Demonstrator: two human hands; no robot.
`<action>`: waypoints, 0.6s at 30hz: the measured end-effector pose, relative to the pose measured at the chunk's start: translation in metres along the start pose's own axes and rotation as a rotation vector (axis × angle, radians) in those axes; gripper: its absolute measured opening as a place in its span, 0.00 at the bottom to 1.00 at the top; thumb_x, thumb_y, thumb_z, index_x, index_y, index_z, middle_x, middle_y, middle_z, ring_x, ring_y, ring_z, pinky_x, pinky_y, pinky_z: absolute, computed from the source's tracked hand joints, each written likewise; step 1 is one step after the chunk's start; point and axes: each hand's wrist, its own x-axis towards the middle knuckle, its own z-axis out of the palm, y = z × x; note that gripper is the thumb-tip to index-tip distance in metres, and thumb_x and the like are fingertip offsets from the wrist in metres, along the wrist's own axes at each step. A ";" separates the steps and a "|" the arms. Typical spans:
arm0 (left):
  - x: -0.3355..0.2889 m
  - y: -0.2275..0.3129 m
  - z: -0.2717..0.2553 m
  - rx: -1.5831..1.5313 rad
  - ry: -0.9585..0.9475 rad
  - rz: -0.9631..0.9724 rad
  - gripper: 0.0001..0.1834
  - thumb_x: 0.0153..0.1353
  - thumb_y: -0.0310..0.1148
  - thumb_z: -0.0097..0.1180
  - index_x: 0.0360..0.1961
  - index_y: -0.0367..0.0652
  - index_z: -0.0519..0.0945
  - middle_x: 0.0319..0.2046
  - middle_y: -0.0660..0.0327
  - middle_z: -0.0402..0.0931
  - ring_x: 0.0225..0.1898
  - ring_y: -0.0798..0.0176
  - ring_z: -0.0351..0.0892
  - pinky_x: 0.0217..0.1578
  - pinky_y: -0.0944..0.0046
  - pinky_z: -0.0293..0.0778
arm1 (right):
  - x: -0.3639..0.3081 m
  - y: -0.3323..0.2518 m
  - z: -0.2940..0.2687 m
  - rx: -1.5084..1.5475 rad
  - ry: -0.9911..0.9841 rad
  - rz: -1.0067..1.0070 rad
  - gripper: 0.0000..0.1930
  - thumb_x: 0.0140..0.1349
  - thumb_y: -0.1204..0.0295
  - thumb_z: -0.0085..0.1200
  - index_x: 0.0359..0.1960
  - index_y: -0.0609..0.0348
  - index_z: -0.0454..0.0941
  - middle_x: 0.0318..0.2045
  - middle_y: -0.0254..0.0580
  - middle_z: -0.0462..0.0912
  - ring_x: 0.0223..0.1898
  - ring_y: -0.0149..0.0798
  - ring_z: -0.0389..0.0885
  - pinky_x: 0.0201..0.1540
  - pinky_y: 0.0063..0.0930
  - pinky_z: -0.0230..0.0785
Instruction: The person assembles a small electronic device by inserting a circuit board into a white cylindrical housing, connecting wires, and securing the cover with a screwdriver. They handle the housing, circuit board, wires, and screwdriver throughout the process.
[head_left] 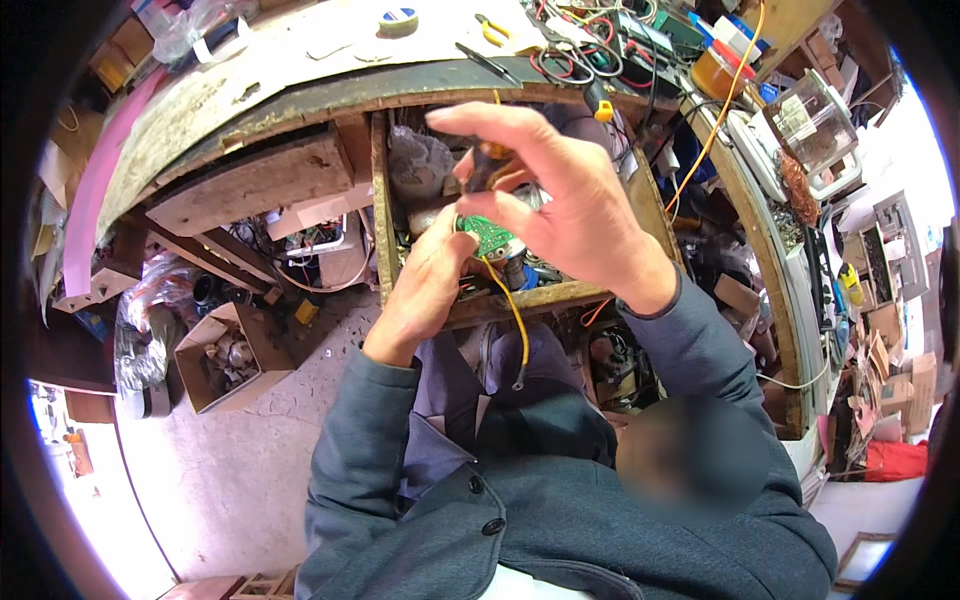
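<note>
My left hand (425, 285) pinches a small green circuit board (486, 236) between thumb and fingers, above an open drawer. A yellow wire (517, 312) hangs from the board and ends in a small metal ring over my lap. Above the board, my right hand (575, 190) is curled around a dark handle with orange on it, which looks like a screwdriver (484, 168). Its tip is hidden behind my thumb and the board, so I cannot tell whether it touches the board.
Clutter fills the wooden drawer (384, 240). On the bench above lie a tape roll (398, 22), yellow-handled pliers (493, 32) and tangled cables. A cardboard box (235, 355) stands on the floor at left. A clear plastic container (812, 118) sits on the right-hand bench.
</note>
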 end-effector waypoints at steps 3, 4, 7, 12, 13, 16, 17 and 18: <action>0.003 0.000 0.001 -0.058 0.017 -0.037 0.27 0.72 0.31 0.42 0.71 0.37 0.70 0.55 0.57 0.80 0.51 0.63 0.82 0.49 0.60 0.80 | -0.002 -0.001 -0.018 -0.018 -0.030 0.059 0.31 0.59 0.84 0.71 0.66 0.55 0.78 0.49 0.39 0.88 0.45 0.31 0.90 0.42 0.23 0.85; 0.003 0.000 0.000 -0.075 0.020 -0.047 0.29 0.70 0.30 0.42 0.72 0.37 0.70 0.57 0.57 0.79 0.53 0.63 0.80 0.51 0.61 0.80 | -0.003 -0.001 -0.022 -0.039 -0.036 0.073 0.30 0.59 0.84 0.71 0.65 0.55 0.79 0.48 0.38 0.88 0.45 0.30 0.90 0.42 0.23 0.85; 0.000 0.002 0.000 -0.083 0.026 -0.061 0.32 0.69 0.30 0.43 0.74 0.37 0.68 0.60 0.58 0.77 0.55 0.65 0.79 0.53 0.62 0.78 | -0.005 -0.001 -0.025 -0.122 -0.028 0.032 0.21 0.58 0.77 0.72 0.54 0.53 0.82 0.40 0.43 0.87 0.34 0.42 0.88 0.36 0.34 0.80; 0.004 -0.005 -0.005 -0.077 0.048 -0.017 0.29 0.70 0.33 0.44 0.72 0.39 0.70 0.58 0.60 0.78 0.54 0.66 0.79 0.53 0.63 0.76 | -0.002 -0.011 -0.034 -0.252 -0.091 -0.051 0.13 0.57 0.74 0.73 0.41 0.56 0.82 0.34 0.43 0.83 0.33 0.49 0.87 0.36 0.38 0.80; 0.004 -0.006 -0.007 -0.066 0.042 -0.014 0.29 0.70 0.33 0.44 0.71 0.40 0.70 0.57 0.61 0.79 0.53 0.66 0.79 0.53 0.64 0.76 | -0.002 -0.012 -0.036 -0.267 -0.112 -0.060 0.12 0.57 0.74 0.73 0.39 0.56 0.82 0.33 0.43 0.83 0.33 0.49 0.86 0.35 0.38 0.80; 0.002 0.003 0.002 -0.062 0.080 0.036 0.26 0.69 0.31 0.46 0.67 0.37 0.76 0.55 0.61 0.82 0.51 0.69 0.79 0.52 0.66 0.76 | 0.002 -0.014 -0.043 -0.294 -0.140 -0.100 0.11 0.57 0.73 0.73 0.36 0.56 0.81 0.31 0.42 0.81 0.33 0.50 0.85 0.34 0.40 0.79; 0.002 0.006 0.005 -0.057 0.091 0.060 0.26 0.69 0.30 0.47 0.66 0.37 0.78 0.55 0.60 0.82 0.51 0.70 0.79 0.52 0.66 0.76 | 0.004 -0.017 -0.048 -0.312 -0.160 -0.113 0.11 0.57 0.73 0.73 0.35 0.56 0.81 0.31 0.42 0.81 0.33 0.50 0.85 0.34 0.40 0.79; 0.001 0.007 0.002 -0.037 0.096 0.015 0.26 0.67 0.28 0.48 0.65 0.35 0.80 0.56 0.60 0.83 0.53 0.68 0.81 0.56 0.67 0.76 | 0.006 -0.021 -0.053 -0.352 -0.192 -0.136 0.10 0.57 0.72 0.72 0.33 0.55 0.80 0.30 0.42 0.79 0.32 0.50 0.85 0.33 0.42 0.78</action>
